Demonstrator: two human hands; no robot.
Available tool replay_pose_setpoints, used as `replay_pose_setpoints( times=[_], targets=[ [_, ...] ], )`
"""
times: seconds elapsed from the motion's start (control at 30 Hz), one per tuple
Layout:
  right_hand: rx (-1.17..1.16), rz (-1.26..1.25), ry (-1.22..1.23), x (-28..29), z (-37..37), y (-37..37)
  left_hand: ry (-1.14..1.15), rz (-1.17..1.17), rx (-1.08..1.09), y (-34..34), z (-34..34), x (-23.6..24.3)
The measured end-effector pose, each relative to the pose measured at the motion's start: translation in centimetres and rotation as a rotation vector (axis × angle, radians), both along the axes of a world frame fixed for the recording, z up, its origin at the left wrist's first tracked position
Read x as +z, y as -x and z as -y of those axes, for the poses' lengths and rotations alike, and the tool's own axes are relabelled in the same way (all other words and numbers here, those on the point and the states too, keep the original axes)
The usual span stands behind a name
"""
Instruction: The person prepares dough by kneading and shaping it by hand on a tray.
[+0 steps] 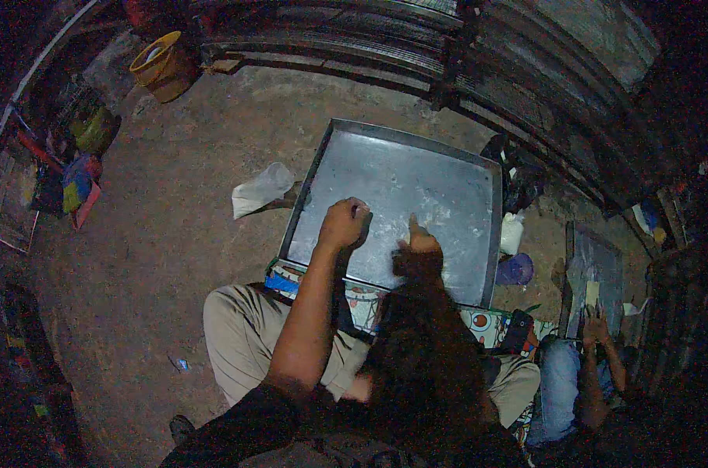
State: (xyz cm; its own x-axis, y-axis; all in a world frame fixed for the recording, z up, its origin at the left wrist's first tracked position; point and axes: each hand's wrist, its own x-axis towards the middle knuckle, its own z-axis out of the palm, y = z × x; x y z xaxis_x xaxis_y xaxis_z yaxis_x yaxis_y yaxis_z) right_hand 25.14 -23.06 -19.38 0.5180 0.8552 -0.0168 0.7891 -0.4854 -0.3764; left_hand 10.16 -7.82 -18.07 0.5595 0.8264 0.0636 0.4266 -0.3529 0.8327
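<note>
A wide, shallow metal tray (455,168) with raised edges lies in front of me, its grey bottom marked with whitish smears. Over its left part, my left hand (343,225) is closed, fingers curled in; a pale bit shows at the fingertips, too small to name. My right hand (421,251) is over the tray's near middle with one finger stretched forward. Its other fingers are lost in shadow, and I see nothing held in it. Under the tray's near edge lies a patterned sheet (363,306), on which a dark phone (517,331) rests at the right.
Left of the tray is a whitish plastic bag (262,190). Beside its right edge are a white-filled bag (511,234) and a purple cup (515,269). At right, another person's hands (595,326) work at a dark board (596,261). A yellow bucket (162,69) stands far left.
</note>
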Motion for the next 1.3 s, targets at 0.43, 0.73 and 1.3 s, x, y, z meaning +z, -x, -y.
replay_pose_setpoints(
  times=[0.43, 0.73, 1.3],
  targets=[
    [0.512, 0.217, -0.177, -20.0, -1.1, 0.3, 0.128, -0.043, 0.000, -1.3, 0.9, -0.8],
    [-0.173, -0.077, -0.273, -0.4, -2.0, -3.4, -0.056, -0.033, 0.077, 0.7, -0.3, -0.8],
    [0.277, 0.293, 0.231, -2.5, -2.9, 1.3, -0.128, -0.354, -0.017, 1.7, 0.1, -1.8]
  ],
)
